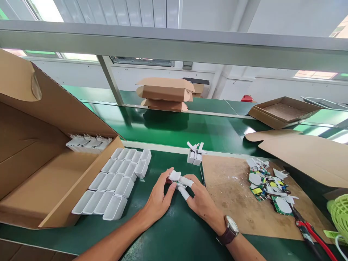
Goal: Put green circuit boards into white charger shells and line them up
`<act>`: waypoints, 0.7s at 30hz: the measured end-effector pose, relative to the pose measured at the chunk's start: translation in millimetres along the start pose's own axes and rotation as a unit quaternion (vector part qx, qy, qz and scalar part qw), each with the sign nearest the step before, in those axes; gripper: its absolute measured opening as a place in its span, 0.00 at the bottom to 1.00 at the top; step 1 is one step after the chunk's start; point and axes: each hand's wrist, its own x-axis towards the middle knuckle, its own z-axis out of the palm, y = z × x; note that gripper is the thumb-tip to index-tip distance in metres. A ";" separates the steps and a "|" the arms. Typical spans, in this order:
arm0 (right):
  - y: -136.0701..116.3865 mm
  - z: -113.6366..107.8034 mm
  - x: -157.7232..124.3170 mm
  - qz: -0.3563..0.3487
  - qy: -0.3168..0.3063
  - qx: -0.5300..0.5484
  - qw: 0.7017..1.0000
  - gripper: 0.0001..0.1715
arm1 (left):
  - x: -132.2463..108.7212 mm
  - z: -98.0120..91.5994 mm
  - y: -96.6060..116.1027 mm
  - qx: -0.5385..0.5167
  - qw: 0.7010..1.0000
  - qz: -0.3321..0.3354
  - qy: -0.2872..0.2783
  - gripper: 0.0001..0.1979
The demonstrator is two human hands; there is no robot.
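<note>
My left hand [161, 194] pinches a small white plastic case [174, 176] with its thumb and forefinger above the green table. A bit of circuit board shows at the case's opening. My right hand [200, 197], with white covers on some fingertips, closes on the case from the other side. The fingers hide much of it. Just beyond my hands stand two white cases [195, 156] with white pieces sticking up from their tops. Left of my hands, open white cases [116, 185] lie in rows.
A large open cardboard box [51, 170] fills the left, with filled white cases [88, 143] inside. On the right, a cardboard sheet [228, 203] bears several circuit boards [268, 181] and red-handled cutters [310, 230]. A light-green basket [339, 214] stands at the right edge.
</note>
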 end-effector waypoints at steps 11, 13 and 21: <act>-6.7 11.4 0.1 0.266 -0.058 0.446 0.853 0.28 | -4.9 4.1 5.7 0.031 0.970 0.238 0.044 0.39; -7.1 12.6 -0.4 0.264 -0.057 0.439 0.857 0.27 | -3.5 2.9 8.4 0.030 0.968 0.245 0.042 0.39; -3.0 14.7 -1.5 0.258 -0.067 0.406 0.874 0.24 | -2.7 0.5 7.2 0.035 0.969 0.243 0.027 0.40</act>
